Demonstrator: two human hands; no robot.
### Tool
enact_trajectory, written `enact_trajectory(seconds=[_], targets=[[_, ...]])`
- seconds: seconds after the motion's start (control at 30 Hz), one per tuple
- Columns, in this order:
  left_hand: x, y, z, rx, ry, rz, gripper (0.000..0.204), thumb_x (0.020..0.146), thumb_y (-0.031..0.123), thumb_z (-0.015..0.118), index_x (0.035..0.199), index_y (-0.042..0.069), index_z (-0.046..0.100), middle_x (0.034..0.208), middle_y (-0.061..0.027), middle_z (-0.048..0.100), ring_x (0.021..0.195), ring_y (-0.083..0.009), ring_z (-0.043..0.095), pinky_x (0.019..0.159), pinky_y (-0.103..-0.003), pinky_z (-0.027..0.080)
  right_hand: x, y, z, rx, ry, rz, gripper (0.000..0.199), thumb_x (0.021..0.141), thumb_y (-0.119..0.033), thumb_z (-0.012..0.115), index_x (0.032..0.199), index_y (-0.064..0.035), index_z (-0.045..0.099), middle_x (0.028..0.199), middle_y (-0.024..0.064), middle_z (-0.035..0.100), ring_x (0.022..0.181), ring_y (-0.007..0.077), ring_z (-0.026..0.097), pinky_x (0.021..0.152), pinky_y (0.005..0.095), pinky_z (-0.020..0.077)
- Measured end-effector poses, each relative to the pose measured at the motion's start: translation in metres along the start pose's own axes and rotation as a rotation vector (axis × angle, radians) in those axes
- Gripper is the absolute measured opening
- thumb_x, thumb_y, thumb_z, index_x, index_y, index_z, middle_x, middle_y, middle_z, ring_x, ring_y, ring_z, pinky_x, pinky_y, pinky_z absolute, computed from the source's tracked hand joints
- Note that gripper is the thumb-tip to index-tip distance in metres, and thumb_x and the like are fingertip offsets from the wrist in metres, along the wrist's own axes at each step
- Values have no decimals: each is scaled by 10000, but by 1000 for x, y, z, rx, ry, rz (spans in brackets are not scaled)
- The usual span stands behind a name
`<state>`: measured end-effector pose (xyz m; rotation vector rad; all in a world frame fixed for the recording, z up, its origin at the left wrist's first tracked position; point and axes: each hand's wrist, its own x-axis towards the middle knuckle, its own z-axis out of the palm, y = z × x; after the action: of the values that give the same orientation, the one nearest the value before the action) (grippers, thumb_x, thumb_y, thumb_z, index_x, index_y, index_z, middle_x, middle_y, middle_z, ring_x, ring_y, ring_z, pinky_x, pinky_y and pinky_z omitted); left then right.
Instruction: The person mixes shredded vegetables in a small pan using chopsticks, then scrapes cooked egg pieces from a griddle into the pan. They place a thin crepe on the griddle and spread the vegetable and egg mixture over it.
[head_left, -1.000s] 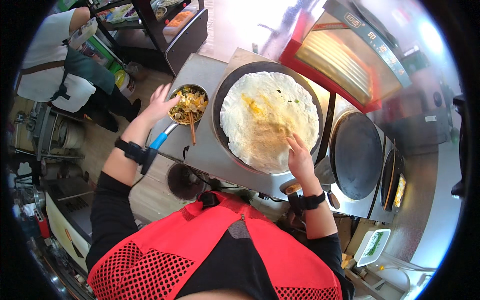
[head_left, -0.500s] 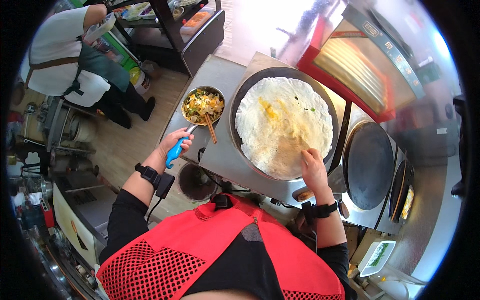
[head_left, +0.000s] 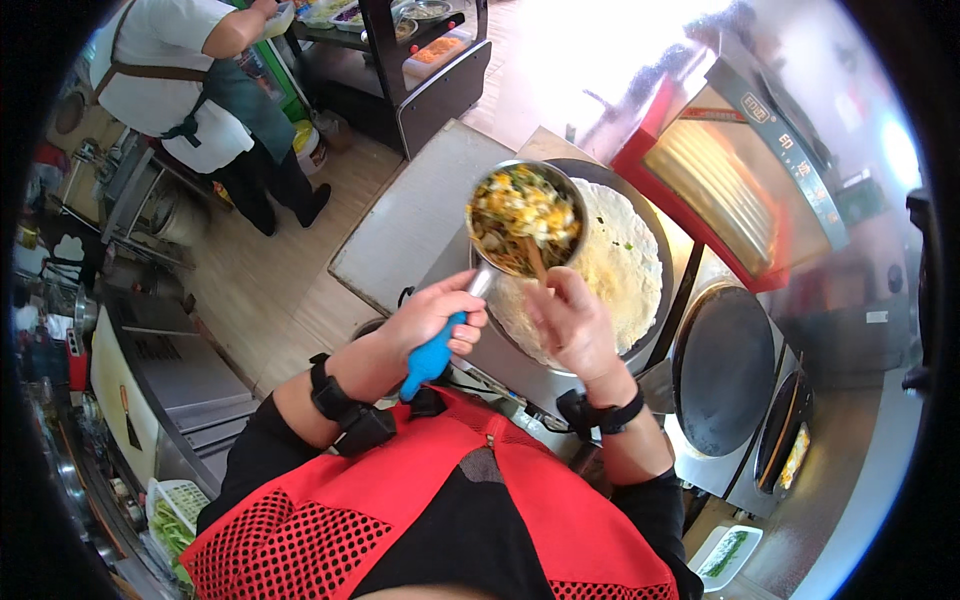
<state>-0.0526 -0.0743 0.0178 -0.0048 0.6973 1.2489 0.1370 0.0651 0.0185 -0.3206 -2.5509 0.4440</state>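
Observation:
My left hand (head_left: 435, 325) is closed round the blue-handled end (head_left: 430, 358) of a small metal saucepan (head_left: 580, 208). Chopped vegetables and egg bits (head_left: 520, 215) fill the pan, which is held above the left part of a round griddle (head_left: 668, 275). A large pale flatbread (head_left: 635, 255) with yellow egg smears and green flecks lies on that griddle, partly hidden by the pan. My right hand (head_left: 578, 325), smeared by motion, is at the pan's near edge. Its fingers appear closed on the wooden chopsticks (head_left: 536, 258), which reach into the filling.
Right of the griddle stands a second dark griddle (head_left: 725, 370). A red-framed glass warmer (head_left: 720, 175) is behind them. A white tub of chopped greens (head_left: 728, 558) sits low at the right. Another person (head_left: 190, 80) stands at the far left beside a black shelf cart (head_left: 440, 100).
The saucepan has been lifted off the steel counter and moved right over the flatbread. My right hand has left the flatbread's edge and come to the chopsticks in the pan.

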Motion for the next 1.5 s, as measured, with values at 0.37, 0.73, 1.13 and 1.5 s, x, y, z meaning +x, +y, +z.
enact_trajectory(seconds=[0.37, 0.73, 1.13, 1.5], targets=[[41, -17, 27, 163, -81, -163, 395, 971, 65, 440, 1341, 201, 420, 736, 0, 450, 510, -56, 399, 427, -199, 335, -7, 9, -100, 71, 95, 406, 79, 842, -64, 714, 863, 10, 695, 736, 152, 635, 651, 277, 636, 602, 352, 504], [59, -26, 58, 108, -77, -259, 595, 958, 44, 440, 1504, 202, 265, 736, 10, 444, 506, -38, 398, 422, -194, 339, -29, 35, -92, 236, 89, 291, 95, 819, -28, 710, 900, 15, 685, 846, 153, 673, 792, 281, 671, 684, 356, 531], [41, -16, 41, 157, -130, -265, 582, 937, 27, 451, 1470, 217, 314, 745, -2, 433, 490, -60, 369, 415, -213, 339, -38, 22, -120, 276, 1, 301, 94, 845, 48, 653, 938, 33, 656, 898, 141, 662, 799, 217, 653, 718, 302, 510], [61, -9, 53, 66, -110, -284, 671, 925, 22, 445, 1523, 237, 233, 754, -1, 421, 478, -53, 352, 394, -194, 320, -29, 45, -112, 225, 27, 395, 75, 894, -40, 625, 924, 15, 667, 884, 169, 681, 795, 313, 673, 731, 358, 534]])
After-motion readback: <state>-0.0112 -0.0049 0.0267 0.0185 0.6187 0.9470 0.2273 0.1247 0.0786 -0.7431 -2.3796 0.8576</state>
